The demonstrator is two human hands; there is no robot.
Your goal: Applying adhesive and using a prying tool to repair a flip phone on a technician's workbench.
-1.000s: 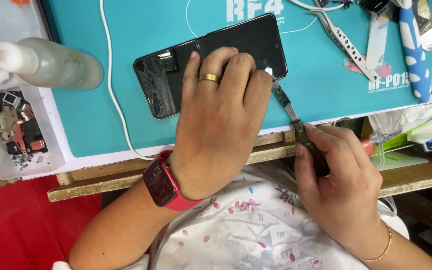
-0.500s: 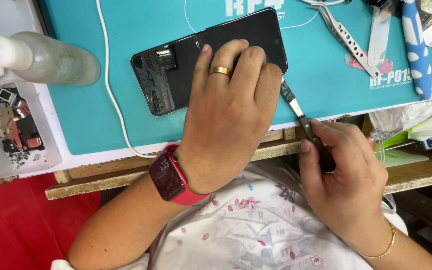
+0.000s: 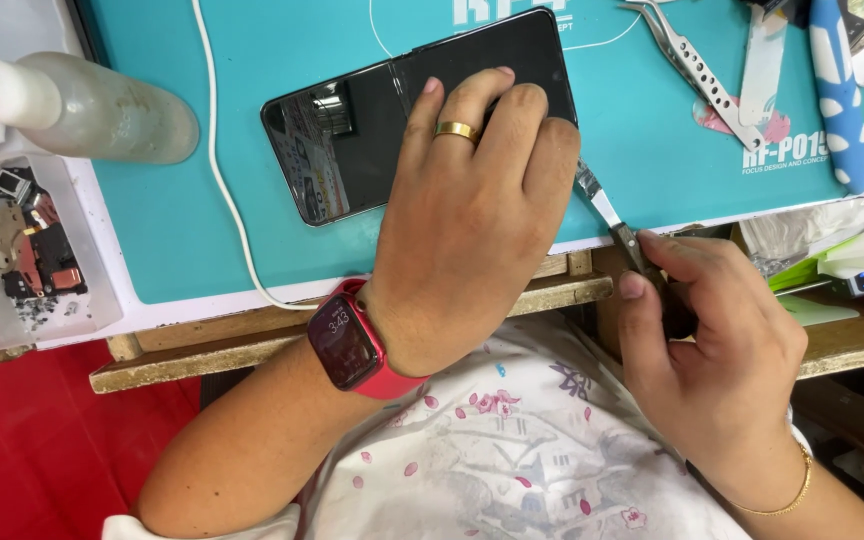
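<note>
A black folding phone [image 3: 392, 125] is laid open and flat on a teal work mat [image 3: 202, 200], its long side running from lower left to upper right, with the hinge crease seen near the middle. The right half of the phone is pressed down by the left hand [image 3: 472, 215], whose palm and spread fingers are laid over it, apparently so that the body is kept from sliding while its edge is worked. A gold ring [image 3: 456, 130] is worn on one finger, and a red smartwatch [image 3: 347, 340] on the wrist.

A thin metal blade tool [image 3: 607, 215] is pinched by its dark handle between the thumb and fingers of the right hand [image 3: 717, 350]; its tip is brought to the phone's lower right corner, just under the edge of the left hand. The low, slanted angle suggests that the blade is meant to slip into the seam rather than to press on the glass. Whether the tip is actually inside the seam cannot be told.

White printed lettering and an outlined shape are borne by the mat along its top and right side. A white cable [image 3: 222, 170] is run across the mat to the left of the phone. Farther left, a translucent squeeze bottle [image 3: 92, 110] is laid on its side above a clear tray [image 3: 27, 250] of small parts. At the upper right, metal tweezers [image 3: 697, 70] and a blue-and-white tool [image 3: 837, 90] are set aside within reach.
</note>
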